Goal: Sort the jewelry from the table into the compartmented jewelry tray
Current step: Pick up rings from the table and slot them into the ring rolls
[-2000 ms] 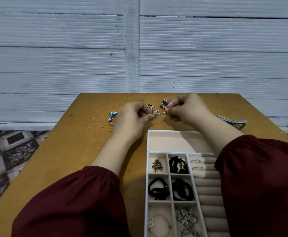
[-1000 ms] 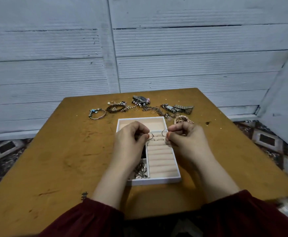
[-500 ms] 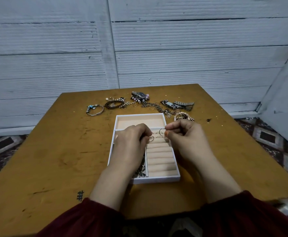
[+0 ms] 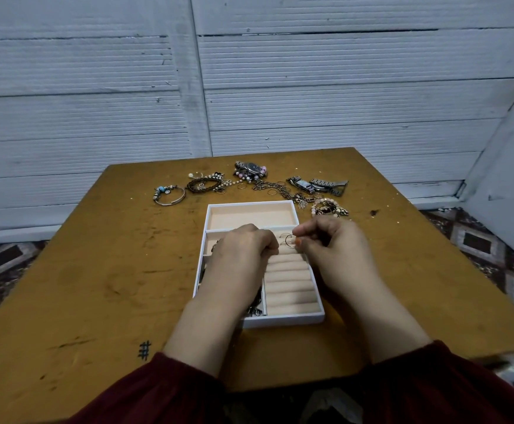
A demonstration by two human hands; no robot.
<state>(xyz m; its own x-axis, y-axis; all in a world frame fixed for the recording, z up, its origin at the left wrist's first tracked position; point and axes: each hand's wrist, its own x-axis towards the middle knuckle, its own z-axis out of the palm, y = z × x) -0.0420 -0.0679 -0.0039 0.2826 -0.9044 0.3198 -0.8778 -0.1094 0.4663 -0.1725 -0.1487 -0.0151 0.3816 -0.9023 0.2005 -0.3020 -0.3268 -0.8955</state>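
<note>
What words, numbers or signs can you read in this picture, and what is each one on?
"#": hash mark hand-drawn in dark ink on the table, near the left sleeve.
Dials of the dark-faced watch and the steel-band watch: too small to read.
Nothing else legible.

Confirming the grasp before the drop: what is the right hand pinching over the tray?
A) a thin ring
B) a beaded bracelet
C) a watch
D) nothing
A: the right hand pinches a thin ring between fingertips, above the padded rolls of the tray.
</note>
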